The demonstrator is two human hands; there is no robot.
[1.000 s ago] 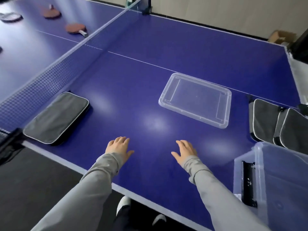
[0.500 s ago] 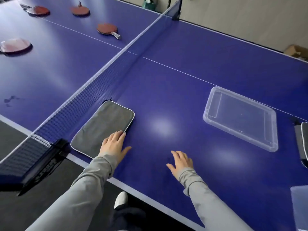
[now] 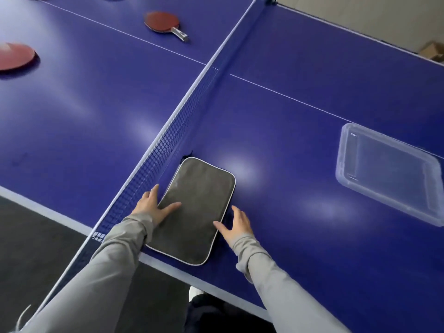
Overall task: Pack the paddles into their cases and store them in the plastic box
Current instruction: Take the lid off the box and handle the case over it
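Observation:
A grey paddle case (image 3: 197,212) with white piping lies flat at the near edge of the blue table, just right of the net. My left hand (image 3: 153,206) rests on the case's left edge, thumb spread over its top. At the case's right edge is my right hand (image 3: 235,224), its thumb touching the case and its fingers straight on the table. Beyond the net lies a red paddle (image 3: 162,21) with a pale handle. Another red paddle (image 3: 14,56) shows at the far left. The clear plastic lid (image 3: 389,171) lies flat on the table at the right.
The net (image 3: 168,138) runs diagonally from the near edge to the far right corner, close against the case. Dark floor lies below the table's near edge. A cardboard box (image 3: 432,50) sits on the floor beyond the table at the far right.
The view swung left, so the plastic box and the other cases left the frame. Both hands moved to the grey case: the left onto its left edge, the right to its right edge.

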